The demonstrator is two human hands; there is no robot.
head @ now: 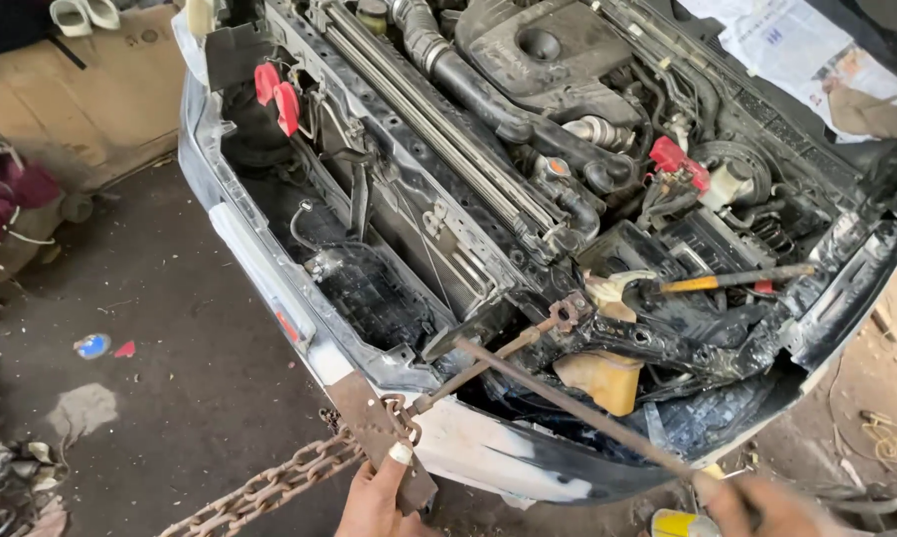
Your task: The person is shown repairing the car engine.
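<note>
The left hand reached up from the bottom edge, its grip closed on a rusty flat plate, thumb pressed along the plate's face. A rusty chain ran from the plate down to the lower left across the floor. From the top of the plate a thin hook rod slanted up and right to a rusty bracket on the crushed front of the car.

The right hand, blurred at the bottom right, had its grip closed around the lower end of a long rusty bar. The bar slanted up and left, its tip lying near the hook rod, below the bracket; whether the two touched could not be told.

The bonnet was off or raised out of view, leaving the engine bay bare. A hammer with a yellow and dark handle lay across the dented panel at the right. Two red caps showed at the upper left of the bay, a red cover further right. A yellow tank hung beneath the bracket. Newspaper lay at the top right, and cardboard lay on the floor at the upper left
</note>
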